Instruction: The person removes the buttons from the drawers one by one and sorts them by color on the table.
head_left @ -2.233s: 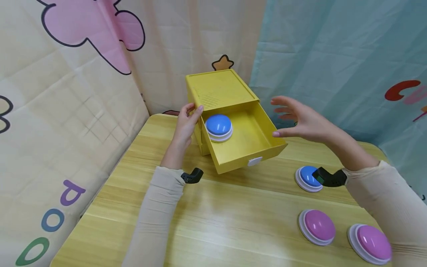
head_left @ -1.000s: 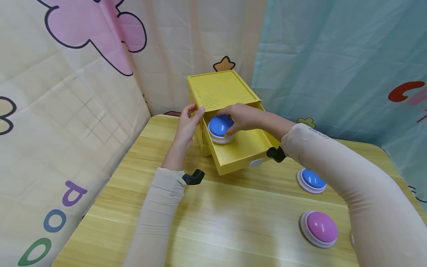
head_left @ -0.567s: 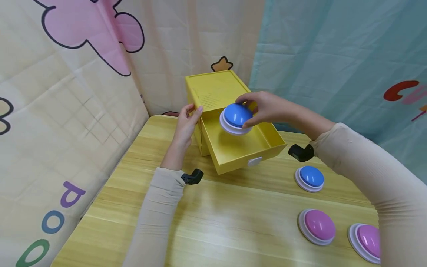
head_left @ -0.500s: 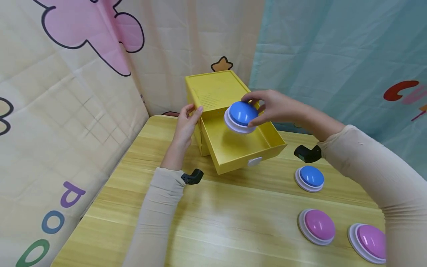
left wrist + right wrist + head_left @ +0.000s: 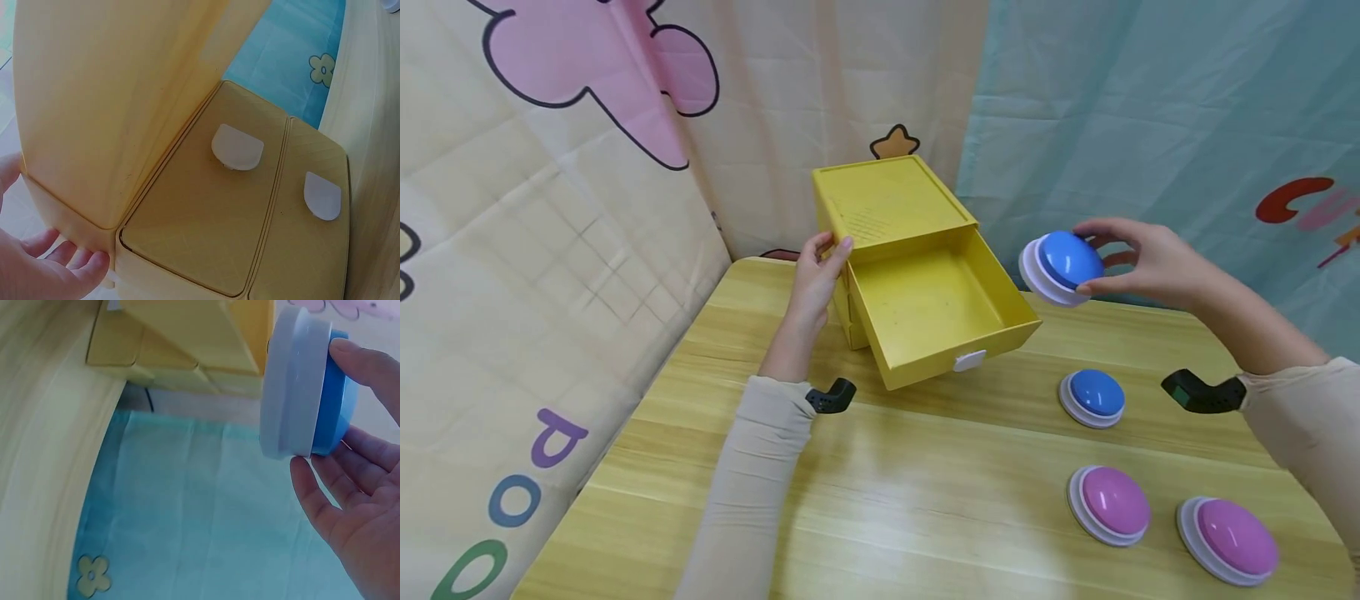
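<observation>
My right hand (image 5: 1157,262) pinches a blue push button with a white base (image 5: 1071,260) between thumb and fingers. It is in the air to the right of the open drawer, tilted so the white base faces left. In the right wrist view the thumb presses the blue dome (image 5: 337,394) from above and the fingers support it below. At the left front corner of the yellow drawer cabinet (image 5: 891,196), my left hand (image 5: 814,279) grips the upper edge, thumb in front and fingers along the side. The top drawer (image 5: 925,304) is pulled out with nothing inside.
On the wooden table (image 5: 887,492) lie another blue button (image 5: 1096,396), a pink button (image 5: 1112,502) and a second pink button (image 5: 1234,537) at the right. Two lower drawers with white handles (image 5: 237,147) are closed. Printed curtains stand behind and left.
The right hand reached into the drawer, took hold of the blue button, lifted it out and carried it to the right. My left hand has stayed at the cabinet corner.
</observation>
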Demonstrator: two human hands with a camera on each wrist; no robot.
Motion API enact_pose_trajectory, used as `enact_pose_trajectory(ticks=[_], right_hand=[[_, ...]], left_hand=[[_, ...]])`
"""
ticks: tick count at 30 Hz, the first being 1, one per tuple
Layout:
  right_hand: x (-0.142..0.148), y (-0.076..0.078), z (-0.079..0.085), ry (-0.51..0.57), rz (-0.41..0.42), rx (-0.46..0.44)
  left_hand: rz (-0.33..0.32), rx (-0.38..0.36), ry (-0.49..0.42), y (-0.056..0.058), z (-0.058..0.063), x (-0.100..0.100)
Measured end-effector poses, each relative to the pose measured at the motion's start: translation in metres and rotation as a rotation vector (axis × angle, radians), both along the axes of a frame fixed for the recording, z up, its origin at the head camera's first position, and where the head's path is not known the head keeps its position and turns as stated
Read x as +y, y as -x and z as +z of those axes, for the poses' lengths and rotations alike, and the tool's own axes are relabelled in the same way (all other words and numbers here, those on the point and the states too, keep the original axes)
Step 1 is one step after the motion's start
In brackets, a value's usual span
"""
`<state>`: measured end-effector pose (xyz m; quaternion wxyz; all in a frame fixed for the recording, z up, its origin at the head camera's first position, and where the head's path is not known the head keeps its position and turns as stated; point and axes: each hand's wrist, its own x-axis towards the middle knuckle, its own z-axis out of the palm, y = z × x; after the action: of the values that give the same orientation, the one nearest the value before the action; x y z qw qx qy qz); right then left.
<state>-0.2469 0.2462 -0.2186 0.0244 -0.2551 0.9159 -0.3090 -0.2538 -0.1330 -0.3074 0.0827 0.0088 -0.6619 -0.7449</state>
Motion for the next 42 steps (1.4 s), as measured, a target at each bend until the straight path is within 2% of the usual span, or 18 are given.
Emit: enact_pose_trajectory(ticks=[3,5,10,15,22,31,35,36,42], right_hand=[[0.025,-0.006,-0.012,0.005,-0.075,-0.019],[0.041,-0.01,-0.022,-0.004,-0.125,-0.029],[0.077,-0.023,-0.048,-0.013,-0.236,-0.059],[0.108,-0.038,-0.079,0.041,-0.308,-0.074],[0.142,-0.053,-0.124,0.057,-0.358,-0.107],[0.178,-0.06,-0.173,-0.08,-0.455,-0.201],[0.187,-0.065,-0.185,-0.077,-0.439,-0.266],[0.189,-0.066,-0.187,-0.063,-0.413,-0.289],[0.187,-0.067,-0.195,-0.064,-0.427,-0.332]], left_hand=[[0.007,0.003,-0.004,0.0,-0.001,0.0],[0.015,0.012,-0.007,0.005,-0.007,-0.002],[0.018,0.013,-0.006,0.005,-0.007,-0.002],[0.018,0.012,-0.003,0.004,-0.006,-0.002],[0.015,0.003,-0.001,0.005,-0.007,-0.002],[0.01,0.007,-0.018,0.005,-0.007,-0.001],[0.006,0.013,-0.022,0.004,-0.006,0.0],[0.004,0.014,-0.022,0.004,-0.006,0.0],[0.006,0.015,-0.022,0.004,-0.007,-0.001]])
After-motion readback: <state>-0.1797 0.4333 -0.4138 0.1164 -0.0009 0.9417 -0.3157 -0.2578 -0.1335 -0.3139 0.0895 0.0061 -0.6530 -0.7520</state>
